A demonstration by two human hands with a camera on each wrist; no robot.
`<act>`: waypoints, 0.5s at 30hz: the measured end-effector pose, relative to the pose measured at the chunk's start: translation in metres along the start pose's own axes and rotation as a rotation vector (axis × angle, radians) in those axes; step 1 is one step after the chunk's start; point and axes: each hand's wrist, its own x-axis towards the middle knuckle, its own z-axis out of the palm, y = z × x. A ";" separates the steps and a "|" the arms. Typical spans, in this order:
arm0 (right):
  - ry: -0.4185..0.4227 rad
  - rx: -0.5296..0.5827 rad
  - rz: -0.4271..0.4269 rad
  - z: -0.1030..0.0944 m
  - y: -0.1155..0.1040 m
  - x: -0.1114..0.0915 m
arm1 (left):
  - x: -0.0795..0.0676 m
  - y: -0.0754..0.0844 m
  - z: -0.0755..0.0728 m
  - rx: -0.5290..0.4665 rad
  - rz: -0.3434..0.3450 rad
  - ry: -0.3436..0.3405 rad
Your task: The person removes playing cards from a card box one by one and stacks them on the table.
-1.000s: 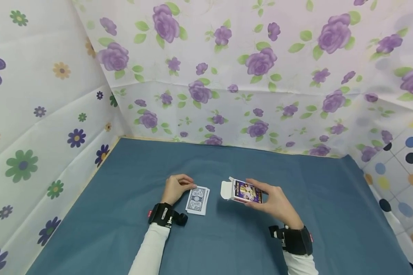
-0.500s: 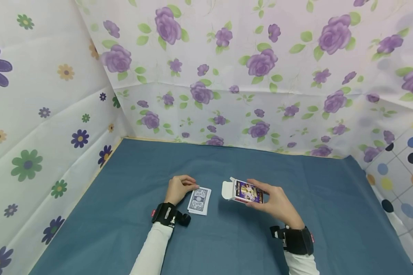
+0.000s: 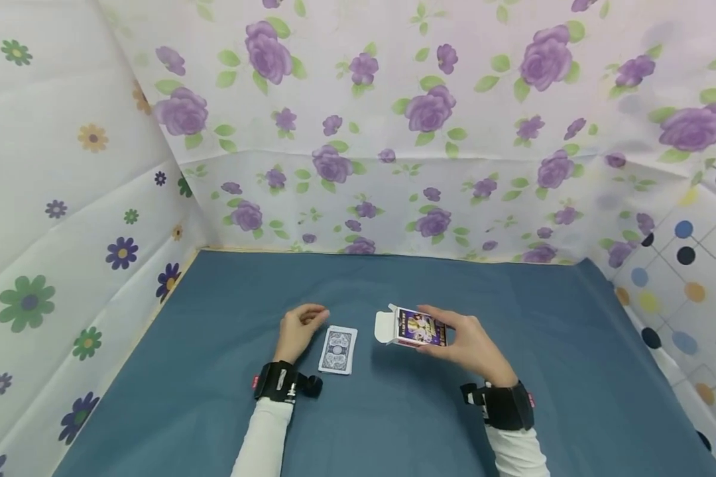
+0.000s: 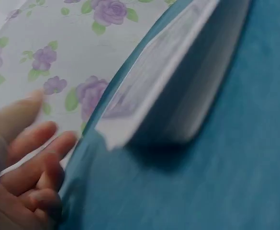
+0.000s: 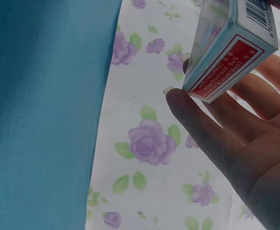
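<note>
A stack of playing cards (image 3: 337, 350), patterned grey backs up, lies on the blue cloth, its thick side showing close up in the left wrist view (image 4: 178, 96). Just left of the stack is my left hand (image 3: 295, 334); its loosely bent fingers (image 4: 29, 172) are apart from the cards and hold nothing. My right hand (image 3: 471, 346) grips a purple-and-white card box (image 3: 419, 328) between thumb and fingers, raised over the cloth. The box's white end flap (image 3: 384, 326) hangs open toward the stack. Whether anything is inside the box is hidden.
A blue cloth (image 3: 394, 424) covers the table. Behind it stands a flower-printed sheet (image 3: 334, 132), with patterned sheets at the left (image 3: 54, 232) and right (image 3: 686, 291) sides. Each wrist wears a black camera strap.
My left hand has come off the stack's top corner and moved slightly left. The right hand still holds the box in about the same place; the head view has shifted a little.
</note>
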 end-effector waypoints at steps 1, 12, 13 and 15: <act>-0.001 0.000 -0.010 0.000 -0.002 0.002 | -0.001 0.003 -0.004 -0.013 0.016 0.017; 0.018 -0.035 -0.089 -0.001 -0.016 0.009 | -0.030 0.111 0.008 -0.145 0.159 -0.279; 0.017 -0.038 -0.091 -0.002 -0.017 0.007 | -0.034 0.116 0.014 -0.125 0.147 -0.297; 0.023 -0.040 -0.095 -0.002 -0.017 0.005 | -0.041 0.122 0.026 -0.124 0.132 -0.314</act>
